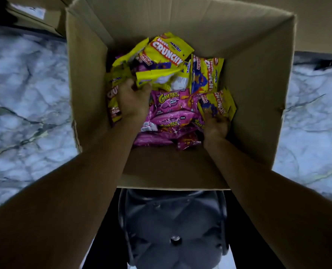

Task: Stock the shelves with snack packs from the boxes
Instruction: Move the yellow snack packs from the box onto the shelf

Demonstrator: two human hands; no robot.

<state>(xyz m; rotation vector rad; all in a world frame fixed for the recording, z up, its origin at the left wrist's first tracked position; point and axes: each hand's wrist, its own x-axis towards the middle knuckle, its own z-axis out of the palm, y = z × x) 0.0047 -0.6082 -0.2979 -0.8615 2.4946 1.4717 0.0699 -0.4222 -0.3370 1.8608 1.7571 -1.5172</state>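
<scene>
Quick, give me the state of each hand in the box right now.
Left hand: gripping a yellow Crunchy pack.
Right hand: gripping another yellow Crunchy pack by its lower edge.

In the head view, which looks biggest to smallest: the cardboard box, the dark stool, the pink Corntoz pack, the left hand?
1. cardboard box
2. dark stool, though it sits nearer the camera
3 and 4. pink Corntoz pack and left hand look alike; unranked.
</scene>
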